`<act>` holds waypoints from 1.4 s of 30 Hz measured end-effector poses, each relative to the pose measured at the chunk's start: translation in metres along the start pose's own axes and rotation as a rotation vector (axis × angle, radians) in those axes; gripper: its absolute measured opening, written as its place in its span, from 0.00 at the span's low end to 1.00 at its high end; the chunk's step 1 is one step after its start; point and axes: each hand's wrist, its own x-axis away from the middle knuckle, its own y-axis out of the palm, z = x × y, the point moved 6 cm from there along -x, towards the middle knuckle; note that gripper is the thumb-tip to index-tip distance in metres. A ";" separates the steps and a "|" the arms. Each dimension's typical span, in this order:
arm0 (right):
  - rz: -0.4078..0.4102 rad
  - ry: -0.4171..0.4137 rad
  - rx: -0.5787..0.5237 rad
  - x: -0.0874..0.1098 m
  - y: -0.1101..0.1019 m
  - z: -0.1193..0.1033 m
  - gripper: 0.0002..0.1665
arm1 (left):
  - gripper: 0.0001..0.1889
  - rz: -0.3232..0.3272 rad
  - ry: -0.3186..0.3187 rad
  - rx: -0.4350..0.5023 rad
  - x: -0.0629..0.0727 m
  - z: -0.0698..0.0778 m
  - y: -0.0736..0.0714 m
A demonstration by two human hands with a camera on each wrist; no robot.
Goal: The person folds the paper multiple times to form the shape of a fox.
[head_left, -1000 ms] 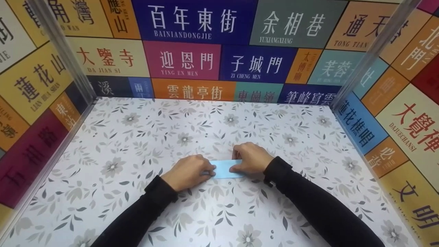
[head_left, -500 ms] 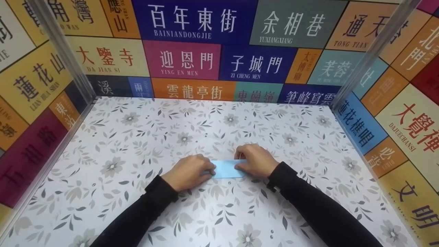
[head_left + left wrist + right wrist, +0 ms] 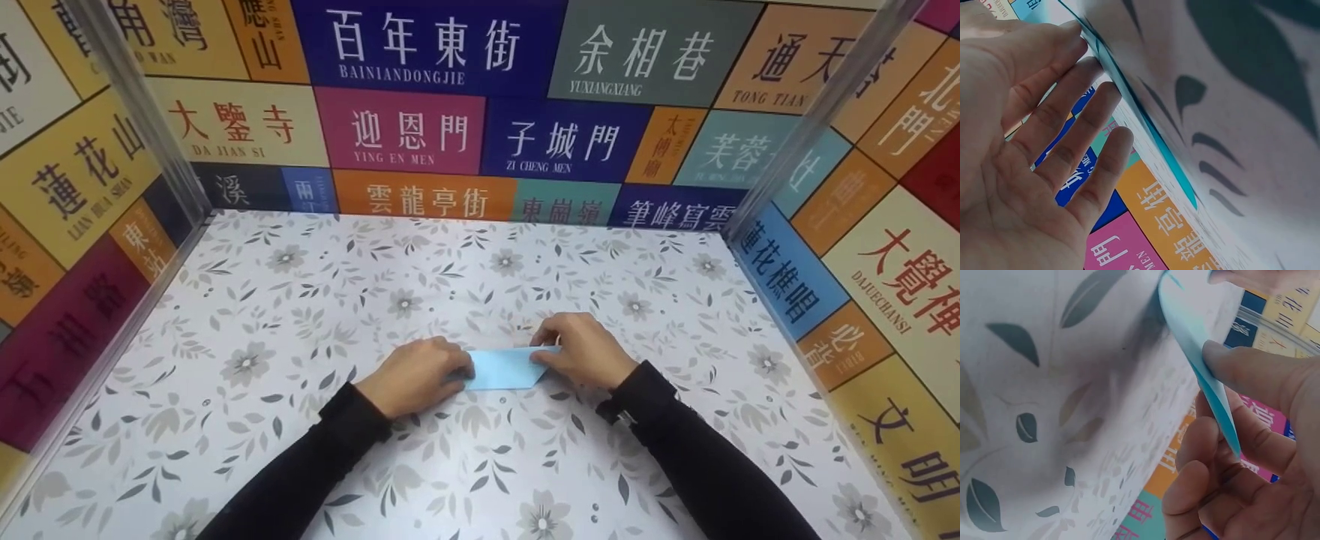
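Observation:
A light-blue folded strip of paper [image 3: 499, 370] lies across the middle of the table in the head view. My left hand [image 3: 416, 375] rests on its left end, and the left wrist view shows long, fairly straight fingers touching the paper [image 3: 1171, 164] with their tips. At the other end, my right hand [image 3: 589, 349] pinches the paper; in the right wrist view the thumb lies on one face of the paper [image 3: 1185, 323] and curled fingers are behind it. That right end is raised and bent, with its corner slanting up. The inner folds are hidden.
The table [image 3: 360, 465] has a white cover printed with grey leaves and flowers. Colourful panels with street-name lettering [image 3: 427, 45] stand upright at the back and both sides. Clear corner posts [image 3: 817, 112] join them.
My right hand has slid rightward along the strip, showing more blue paper between the hands, and the right end now lifts and slants. My left hand has stayed nearly still.

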 end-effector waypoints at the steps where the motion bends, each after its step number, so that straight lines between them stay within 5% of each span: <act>1: 0.004 0.000 -0.008 0.001 -0.001 0.000 0.05 | 0.07 0.004 0.007 -0.005 0.000 0.000 0.000; 15: 0.041 0.024 -0.098 0.009 -0.004 -0.010 0.09 | 0.03 0.047 0.078 -0.040 0.000 0.004 -0.002; 42: 0.008 -0.020 -0.123 0.014 0.013 -0.012 0.04 | 0.06 0.028 0.048 -0.022 0.001 0.003 -0.002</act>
